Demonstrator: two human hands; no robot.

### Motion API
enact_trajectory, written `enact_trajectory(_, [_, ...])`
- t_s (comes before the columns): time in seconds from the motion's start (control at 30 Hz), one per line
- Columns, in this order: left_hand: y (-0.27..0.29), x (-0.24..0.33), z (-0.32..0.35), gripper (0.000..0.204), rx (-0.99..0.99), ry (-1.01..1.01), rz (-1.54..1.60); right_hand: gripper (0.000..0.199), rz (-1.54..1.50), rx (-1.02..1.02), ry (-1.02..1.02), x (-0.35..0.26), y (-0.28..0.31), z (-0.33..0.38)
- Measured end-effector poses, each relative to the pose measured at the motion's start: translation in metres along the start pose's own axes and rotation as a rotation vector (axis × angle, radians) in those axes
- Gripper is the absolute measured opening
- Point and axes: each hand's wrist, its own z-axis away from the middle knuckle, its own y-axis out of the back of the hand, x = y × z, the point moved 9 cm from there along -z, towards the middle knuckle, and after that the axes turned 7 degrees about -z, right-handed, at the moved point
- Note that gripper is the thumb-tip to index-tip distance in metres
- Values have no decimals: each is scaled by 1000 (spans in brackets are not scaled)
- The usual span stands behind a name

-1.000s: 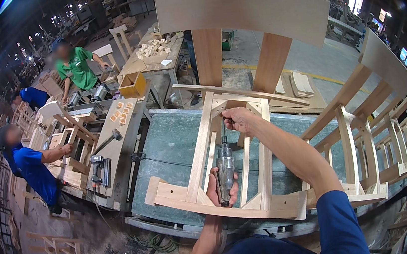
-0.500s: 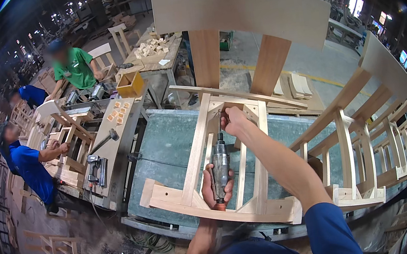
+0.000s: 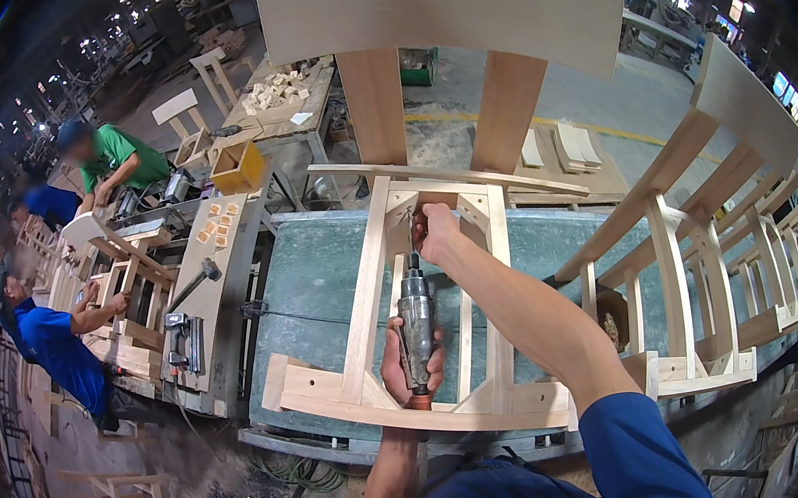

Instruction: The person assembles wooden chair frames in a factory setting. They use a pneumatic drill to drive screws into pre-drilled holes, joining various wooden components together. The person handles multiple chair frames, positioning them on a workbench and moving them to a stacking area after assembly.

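Observation:
My left hand [image 3: 394,368] is wrapped around the body of a power screwdriver [image 3: 417,321], its bit pointing away from me toward the chair frame's far left corner. Close to the bit's tip is my right hand [image 3: 436,232], its fingers pinched together; whatever is between them is too small to make out. Both hands work inside the pale wooden chair frame [image 3: 369,302], which lies on a green-topped bench [image 3: 304,279]. Angled corner blocks [image 3: 401,205] join its rails. Two brown slats [image 3: 373,104] rise from its far side to a wide backrest panel [image 3: 440,8].
More chair frames [image 3: 674,286] stand in a row at right. On the side bench at left lie a hammer [image 3: 194,282], a nail gun [image 3: 185,342] and small wood blocks [image 3: 217,225], beside a yellow box [image 3: 237,169]. Co-workers in blue [image 3: 61,346] and green [image 3: 127,152] work there.
The whole view has shifted slightly left. My hands and the screwdriver keep nearly the same place in the frame. The co-worker in green has bent lower, drawing an arm in.

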Motion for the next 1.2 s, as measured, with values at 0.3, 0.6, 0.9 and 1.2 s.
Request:
enact_trajectory(0.3, [5,-3,-1,30,22,11,-11,17,58,0,25,-8,3,-5])
enact_trajectory(0.6, [6,5,4,31,40,-15,-126,32,857,-94,500,-35,-18,38])
enact_trajectory(0.9, [4,4,18,31,-12,1,-121,33,1297,-200,694,-55,-38,44])
enact_trajectory(1.2, [55,-17,-6,48,-193,110,80,29,1364,-388,632,-77,-40,72])
